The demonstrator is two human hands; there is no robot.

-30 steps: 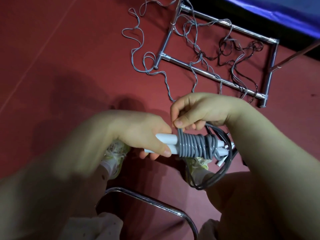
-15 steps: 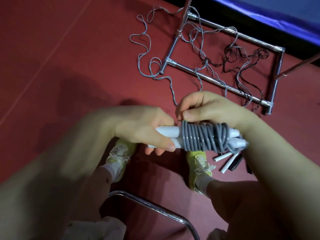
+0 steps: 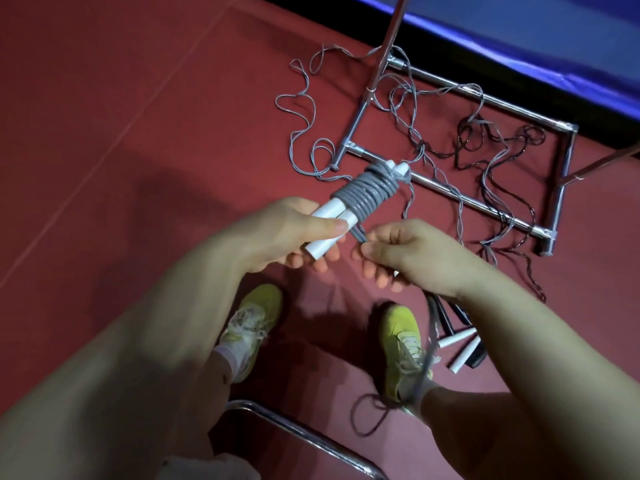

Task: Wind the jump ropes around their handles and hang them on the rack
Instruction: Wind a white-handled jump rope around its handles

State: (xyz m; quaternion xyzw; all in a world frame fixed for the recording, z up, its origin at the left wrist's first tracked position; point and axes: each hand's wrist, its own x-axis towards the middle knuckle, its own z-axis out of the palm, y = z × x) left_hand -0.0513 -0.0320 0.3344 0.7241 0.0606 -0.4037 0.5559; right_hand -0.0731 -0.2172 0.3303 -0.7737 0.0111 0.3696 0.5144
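Red floor (image 3: 121, 133) fills the frame, bare from 7 to 11 o'clock and bounded at 1 o'clock by a blue mat edge (image 3: 519, 43). Chrome rack base (image 3: 460, 199) lies toward 1 o'clock, with loose grey rope (image 3: 301, 133) and dark rope (image 3: 491, 147) tangled over and beside its bars. Left hand (image 3: 277, 233) grips the near ends of two white handles (image 3: 329, 223), thumb pressed on top; the handles point toward 1 o'clock, their far ends just over the rack's near bar. Grey rope coil (image 3: 367, 192) is wound tightly around both handles. Right hand (image 3: 405, 254), just beside the left, pinches the grey rope tail (image 3: 360, 235) between thumb and fingers. Yellow shoes (image 3: 256, 327) stand at 6 o'clock. Spare white handles (image 3: 457, 337) lie on the floor at 4 o'clock, beside the right shoe. Chrome chair tube (image 3: 304, 434) crosses the bottom edge.
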